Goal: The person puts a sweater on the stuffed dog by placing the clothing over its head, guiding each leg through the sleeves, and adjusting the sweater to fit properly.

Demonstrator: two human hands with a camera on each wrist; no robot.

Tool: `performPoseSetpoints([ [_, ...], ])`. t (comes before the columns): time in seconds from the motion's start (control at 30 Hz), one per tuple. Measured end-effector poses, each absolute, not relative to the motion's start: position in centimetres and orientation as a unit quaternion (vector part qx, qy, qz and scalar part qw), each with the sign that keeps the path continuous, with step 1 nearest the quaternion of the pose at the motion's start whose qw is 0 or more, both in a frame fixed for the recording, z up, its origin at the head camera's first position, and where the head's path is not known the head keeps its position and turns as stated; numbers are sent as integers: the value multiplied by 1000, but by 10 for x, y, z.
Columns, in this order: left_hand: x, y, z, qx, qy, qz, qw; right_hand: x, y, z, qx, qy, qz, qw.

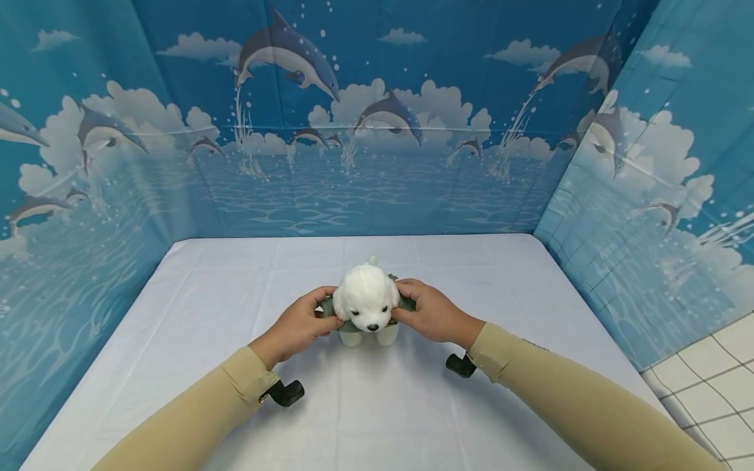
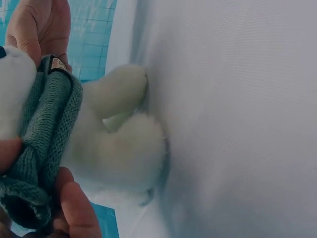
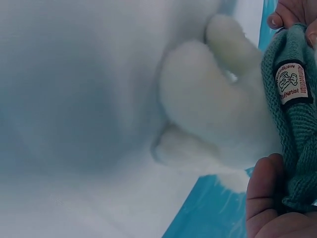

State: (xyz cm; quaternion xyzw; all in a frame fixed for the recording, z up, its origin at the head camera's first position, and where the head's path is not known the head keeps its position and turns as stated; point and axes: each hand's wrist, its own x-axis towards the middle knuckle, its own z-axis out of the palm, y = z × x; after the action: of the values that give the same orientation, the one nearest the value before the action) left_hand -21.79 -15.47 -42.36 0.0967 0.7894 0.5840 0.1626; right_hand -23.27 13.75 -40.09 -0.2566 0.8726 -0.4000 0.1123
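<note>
A white plush dog (image 1: 366,294) stands on the table, its face toward me. Around its neck bunches a green knitted sweater (image 2: 52,124), with a stitched label (image 3: 292,83) on its front. My left hand (image 1: 300,324) pinches the sweater at the dog's side, at a sleeve opening in the left wrist view. On the other side my right hand (image 1: 434,310) grips the knit beside the dog's ear. The plush legs (image 3: 198,84) and lower body show bare below the sweater. Both hands partly cover the garment.
A white cloth covers the table (image 1: 265,275). Blue curtains with dolphins (image 1: 377,183) hang behind and at both sides. Black wrist mounts (image 1: 286,393) stick out beneath the sleeves. White floor tiles (image 1: 715,379) show at the lower right.
</note>
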Motion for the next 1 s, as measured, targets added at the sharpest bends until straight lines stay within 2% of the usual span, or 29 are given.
performPoseSetpoints([
  [0.4,-220,-154,-427,96,817,553,130,-241,146,-407,-275,872,-389,115],
  [0.6,-224,-152,-428,74,848,517,87,-248,143,-405,-218,879,-418,68],
  [0.87,-226,-151,-421,58,881,470,-2,-253,132,-396,-173,895,-412,-1],
  [0.93,-226,-152,-421,55,881,470,-15,-254,131,-395,-172,892,-418,8],
  [1.0,-227,-153,-422,55,887,459,-15,-254,131,-396,-178,893,-412,38],
])
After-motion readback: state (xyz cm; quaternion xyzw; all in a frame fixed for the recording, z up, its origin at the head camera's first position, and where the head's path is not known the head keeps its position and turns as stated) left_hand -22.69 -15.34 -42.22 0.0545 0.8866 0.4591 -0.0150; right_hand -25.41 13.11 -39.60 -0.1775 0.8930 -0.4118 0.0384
